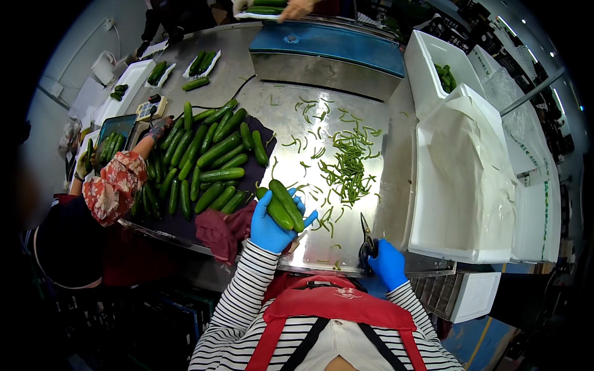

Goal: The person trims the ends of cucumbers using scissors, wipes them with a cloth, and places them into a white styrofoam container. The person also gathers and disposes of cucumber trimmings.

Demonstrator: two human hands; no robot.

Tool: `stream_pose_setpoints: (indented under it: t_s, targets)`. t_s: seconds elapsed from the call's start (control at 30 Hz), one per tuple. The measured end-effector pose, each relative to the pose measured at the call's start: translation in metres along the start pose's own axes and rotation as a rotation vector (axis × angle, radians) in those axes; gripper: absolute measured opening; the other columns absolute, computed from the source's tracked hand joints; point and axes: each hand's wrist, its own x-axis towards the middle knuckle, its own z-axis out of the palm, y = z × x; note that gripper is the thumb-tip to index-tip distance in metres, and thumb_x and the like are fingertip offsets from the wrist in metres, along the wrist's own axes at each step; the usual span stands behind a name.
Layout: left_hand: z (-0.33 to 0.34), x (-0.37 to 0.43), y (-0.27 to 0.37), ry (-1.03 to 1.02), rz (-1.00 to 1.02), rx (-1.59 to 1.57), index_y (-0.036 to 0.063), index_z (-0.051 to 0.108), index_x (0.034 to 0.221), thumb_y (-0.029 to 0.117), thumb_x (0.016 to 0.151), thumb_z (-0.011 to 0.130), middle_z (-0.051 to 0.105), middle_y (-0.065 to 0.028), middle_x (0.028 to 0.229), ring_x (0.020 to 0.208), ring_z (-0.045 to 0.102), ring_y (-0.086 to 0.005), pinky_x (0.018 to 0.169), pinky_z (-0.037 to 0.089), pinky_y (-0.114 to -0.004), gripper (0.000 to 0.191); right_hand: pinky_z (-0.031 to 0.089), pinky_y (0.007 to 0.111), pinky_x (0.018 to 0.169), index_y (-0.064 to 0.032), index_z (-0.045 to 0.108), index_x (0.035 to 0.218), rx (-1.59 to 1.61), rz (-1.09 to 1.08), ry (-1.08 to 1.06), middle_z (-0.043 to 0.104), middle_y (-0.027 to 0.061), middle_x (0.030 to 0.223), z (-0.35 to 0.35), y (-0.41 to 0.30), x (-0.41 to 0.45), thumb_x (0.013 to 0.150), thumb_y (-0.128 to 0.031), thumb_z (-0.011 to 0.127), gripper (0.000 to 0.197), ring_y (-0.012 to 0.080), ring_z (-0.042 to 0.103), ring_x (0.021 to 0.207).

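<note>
Two cucumbers (284, 206) lie side by side in my left hand (268, 228), which wears a blue glove and is raised over the front of the metal table (297, 118). My right hand (389, 265), gloved the same way, grips dark-handled scissors (367, 243) near the front edge, blades pointing away from me. Beyond the scissors is a loose heap of cut green stems (349, 169), with more stems scattered around it. To the left, many whole cucumbers (220, 153) are piled on a dark cloth (256, 130). A maroon rag (225, 234) hangs at the edge beside my left wrist.
An open white foam box (457, 256) with a paper liner stands at the right; another foam box (420, 74) behind it holds cucumbers. A blue-topped metal block (325, 67) sits at the back. A co-worker's sleeve (118, 183) reaches over the left side. Another person's hand (297, 8) holds a cucumber tray above.
</note>
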Motion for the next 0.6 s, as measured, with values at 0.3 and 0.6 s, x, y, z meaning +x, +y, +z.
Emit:
stream_pose_setpoints:
  t_s: [0.3,0.6]
  targets:
    - [0.019,-0.008,-0.012,0.120,0.048,-0.111,-0.0015,0.046,0.126,0.037,0.087,0.058,0.059,-0.0142,0.103,0.099,0.058,-0.0251,0.107,0.034,-0.048,0.057,0.049,0.029,0.087,0.0001,0.051,0.114,1.362,-0.019,-0.235,0.062,0.0065,0.097,-0.036,-0.020,-0.003,0.083,-0.003,0.059,0.032,0.0154,0.061,0.090]
    - [0.013,-0.035,-0.003,0.152,0.143,1.003,-0.0041,0.050,0.122,0.012,0.080,0.056,0.061,-0.0128,0.099,0.078,0.060,-0.0181,0.074,0.050,-0.029,0.045,0.048,0.032,0.068,-0.0049,0.059,0.096,0.717,-0.244,-0.047,0.061,0.0084,0.083,-0.067,-0.071,-0.002,0.075,-0.035,0.077,0.041,0.0188,0.060,0.074]
